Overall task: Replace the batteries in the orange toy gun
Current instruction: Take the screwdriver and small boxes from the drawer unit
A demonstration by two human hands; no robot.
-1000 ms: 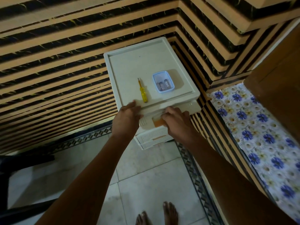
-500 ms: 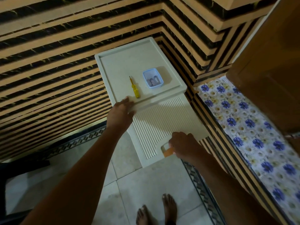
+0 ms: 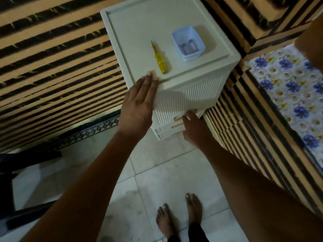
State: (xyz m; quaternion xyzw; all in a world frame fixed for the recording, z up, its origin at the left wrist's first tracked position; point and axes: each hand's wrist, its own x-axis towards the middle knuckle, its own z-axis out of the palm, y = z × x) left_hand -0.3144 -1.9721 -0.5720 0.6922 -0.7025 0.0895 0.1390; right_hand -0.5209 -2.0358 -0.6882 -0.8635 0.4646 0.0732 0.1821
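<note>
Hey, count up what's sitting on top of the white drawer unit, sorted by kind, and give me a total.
Screwdriver, yellow handle: 1
Blue container: 1
Batteries, inside the container, blurred: apparently 2
Total: 4 things on the drawer unit

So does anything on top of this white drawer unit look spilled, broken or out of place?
Nothing stands out. The yellow screwdriver lies flat, and the blue tub beside it sits upright holding what look like batteries.

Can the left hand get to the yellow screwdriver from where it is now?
Probably yes: the left hand lies flat at the cabinet's front edge, empty, and the screwdriver lies uncovered just beyond its fingertips.
</note>
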